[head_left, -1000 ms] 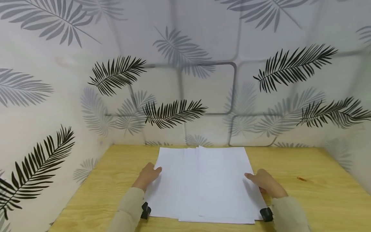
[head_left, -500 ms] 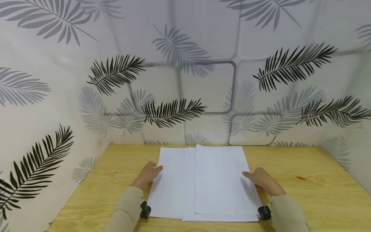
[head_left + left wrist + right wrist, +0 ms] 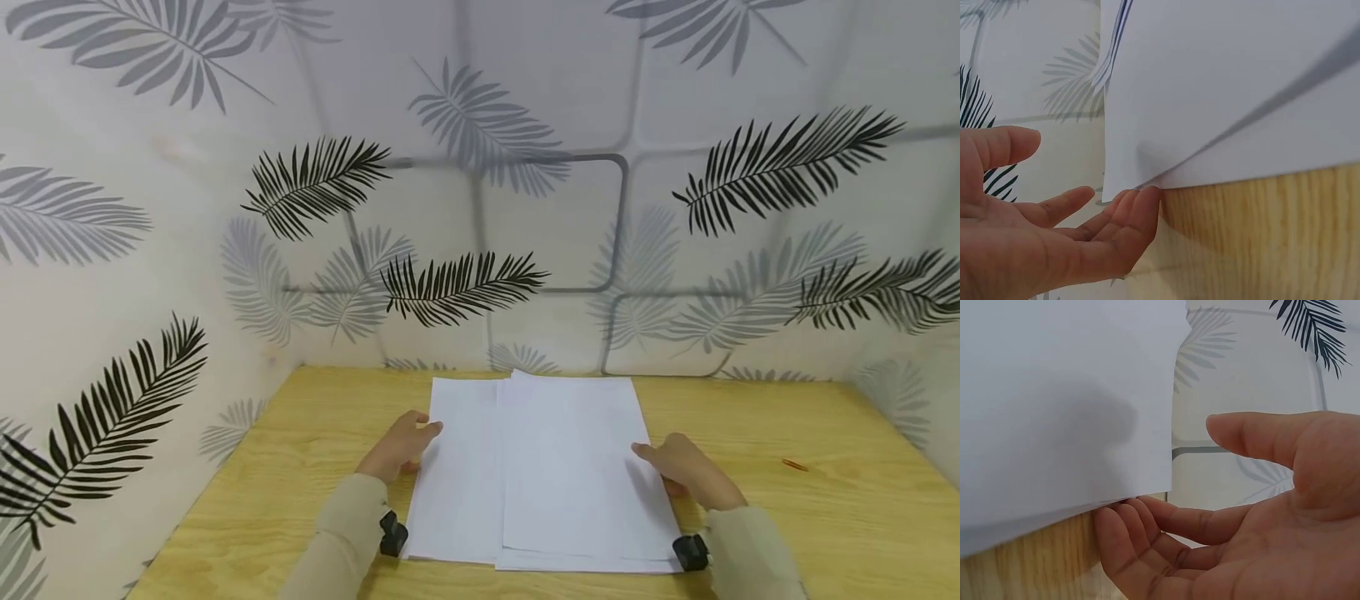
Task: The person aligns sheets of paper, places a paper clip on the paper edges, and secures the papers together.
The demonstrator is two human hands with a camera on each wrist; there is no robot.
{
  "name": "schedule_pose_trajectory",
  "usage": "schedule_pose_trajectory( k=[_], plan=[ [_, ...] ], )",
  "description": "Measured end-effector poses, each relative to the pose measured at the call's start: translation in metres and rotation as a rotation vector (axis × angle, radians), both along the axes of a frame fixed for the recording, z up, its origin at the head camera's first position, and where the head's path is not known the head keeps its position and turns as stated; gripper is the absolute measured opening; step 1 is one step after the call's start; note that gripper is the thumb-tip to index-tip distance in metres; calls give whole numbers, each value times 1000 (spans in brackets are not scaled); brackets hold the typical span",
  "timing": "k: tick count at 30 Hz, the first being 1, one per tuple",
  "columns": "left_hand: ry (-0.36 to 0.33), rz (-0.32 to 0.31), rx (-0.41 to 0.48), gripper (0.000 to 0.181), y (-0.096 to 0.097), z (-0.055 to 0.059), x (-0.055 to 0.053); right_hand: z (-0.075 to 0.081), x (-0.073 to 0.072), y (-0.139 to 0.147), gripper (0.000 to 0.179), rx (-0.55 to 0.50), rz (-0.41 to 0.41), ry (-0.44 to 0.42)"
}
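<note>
White sheets of paper (image 3: 573, 475) lie overlapped on the table, with the left sheets (image 3: 459, 479) showing as a strip beside the upper ones. My left hand (image 3: 397, 447) is at the left paper edge. Its fingertips (image 3: 1147, 195) touch that edge while the thumb stays apart, as the left wrist view shows. On the other side, my right hand (image 3: 692, 468) has its fingertips (image 3: 1116, 515) right at the right edge of the pile, thumb also held away. One upper sheet sticks out slightly at the far side.
The wooden table (image 3: 247, 508) extends to both sides of the paper. A small orange clip-like thing (image 3: 795, 465) lies to the right. Behind the table hangs a leaf-patterned cloth (image 3: 450, 225), which also covers the sides.
The left sheets have slid right under the upper ones, along with my left hand, so the spread of paper is narrower. My right hand stays at the right edge.
</note>
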State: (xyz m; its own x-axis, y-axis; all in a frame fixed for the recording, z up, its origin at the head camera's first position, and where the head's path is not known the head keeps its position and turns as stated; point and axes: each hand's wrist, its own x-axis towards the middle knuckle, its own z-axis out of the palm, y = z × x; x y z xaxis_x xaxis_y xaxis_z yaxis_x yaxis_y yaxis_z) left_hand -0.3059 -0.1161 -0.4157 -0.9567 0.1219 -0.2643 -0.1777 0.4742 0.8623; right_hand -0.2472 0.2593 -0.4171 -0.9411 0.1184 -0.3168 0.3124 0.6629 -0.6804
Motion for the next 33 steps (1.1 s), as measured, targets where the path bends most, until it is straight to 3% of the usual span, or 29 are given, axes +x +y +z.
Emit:
schedule_pose_trajectory(
  k=[10,17,26,33],
  plan=[
    [18,-12,5,51,8,-3,-1,-2,0,-3,48,-18,31,2],
    [49,-34,31,50,11,-4,1,-2,-1,-9,44,-28,13,-4],
    [58,-39,28,49,14,-6,4,-4,-2,-13,48,-30,49,3],
    [56,-39,43,49,19,-5,2,-7,-3,-13,52,-70,73,47]
  ],
)
